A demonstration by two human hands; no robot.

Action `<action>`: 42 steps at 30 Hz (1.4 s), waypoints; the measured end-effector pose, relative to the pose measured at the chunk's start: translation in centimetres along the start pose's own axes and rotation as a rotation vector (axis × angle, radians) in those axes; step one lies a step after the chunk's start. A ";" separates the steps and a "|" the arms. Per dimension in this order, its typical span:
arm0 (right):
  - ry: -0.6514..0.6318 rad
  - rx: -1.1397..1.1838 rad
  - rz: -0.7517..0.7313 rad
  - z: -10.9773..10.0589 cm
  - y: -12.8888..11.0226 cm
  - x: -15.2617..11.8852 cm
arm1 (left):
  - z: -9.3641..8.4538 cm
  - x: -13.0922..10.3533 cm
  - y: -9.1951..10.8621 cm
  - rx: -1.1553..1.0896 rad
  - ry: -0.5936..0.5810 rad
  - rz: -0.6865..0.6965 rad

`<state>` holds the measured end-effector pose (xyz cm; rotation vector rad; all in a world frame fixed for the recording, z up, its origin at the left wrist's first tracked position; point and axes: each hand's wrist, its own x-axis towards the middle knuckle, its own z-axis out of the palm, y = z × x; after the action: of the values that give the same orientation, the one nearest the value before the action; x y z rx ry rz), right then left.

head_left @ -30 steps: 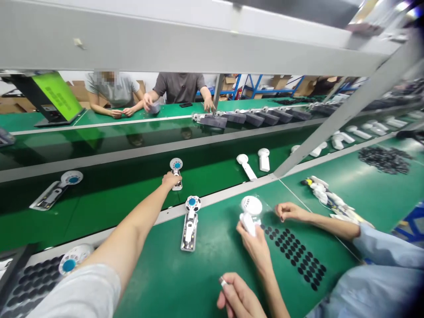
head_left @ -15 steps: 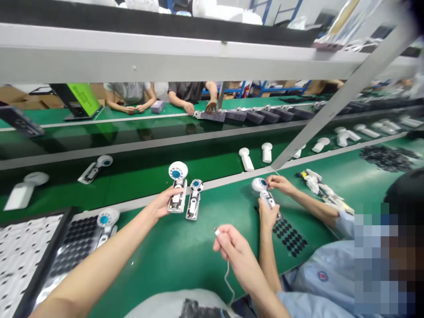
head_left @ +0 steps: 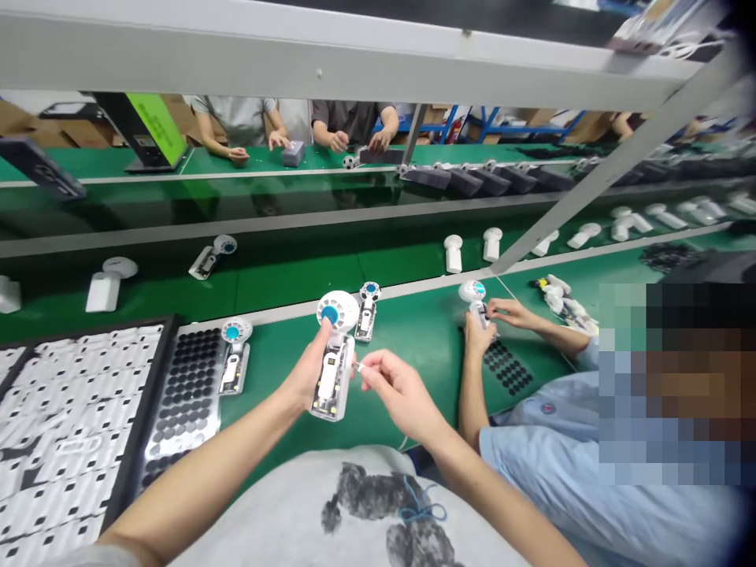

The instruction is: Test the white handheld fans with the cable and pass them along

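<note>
My left hand (head_left: pixel 308 364) is closed around a fan-shaped handheld device (head_left: pixel 327 390), its thumb on the blue centre of the round white head. The device's handle is open at the front, showing a circuit board and a white inner piece. Between the fingertips of my right hand (head_left: pixel 402 390) is a small white cable plug (head_left: pixel 360 366), close to the right side of the handle. I cannot tell whether the plug is inserted. A similar open device (head_left: pixel 366 319) lies just behind, and another (head_left: pixel 235 358) lies to the left.
A black-framed tray (head_left: pixel 112 378) of white parts and a sheet of black discs (head_left: pixel 192 366) lie at left. On my right, a co-worker in a blue shirt (head_left: pixel 531 449) handles a similar device (head_left: pixel 477 303). White devices (head_left: pixel 453 253) lie on the green belt; a slanted post (head_left: pixel 591 181) rises at right.
My left hand has brought the device nearer and its thumb now rests on the head. My right hand has moved left and up, carrying the plug to the handle's side. The view has shifted.
</note>
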<state>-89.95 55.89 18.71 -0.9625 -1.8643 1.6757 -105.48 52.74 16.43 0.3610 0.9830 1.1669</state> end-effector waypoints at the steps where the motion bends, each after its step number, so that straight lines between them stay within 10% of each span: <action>1: 0.003 -0.011 0.001 0.0 -0.1 -0.2 | 0.0 -0.2 -0.1 -0.003 -0.026 -0.024; 12: -0.053 -0.048 0.015 0.6 1.7 -0.7 | 0.4 -0.6 -2.1 -0.073 0.074 -0.002; 19: -0.076 -0.258 0.015 -0.1 2.1 -0.2 | 0.9 -0.5 -1.6 0.269 0.165 0.179; 25: -0.262 -0.058 0.098 -0.5 3.9 0.6 | 0.8 -0.5 -1.4 0.387 0.137 0.061; 42: -0.278 0.041 0.166 0.2 6.1 0.6 | -0.5 0.0 -3.8 0.312 0.130 -0.042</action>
<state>-89.29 56.31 12.62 -0.9286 -1.9589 2.0281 -103.57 51.10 13.56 0.5145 1.2857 1.0093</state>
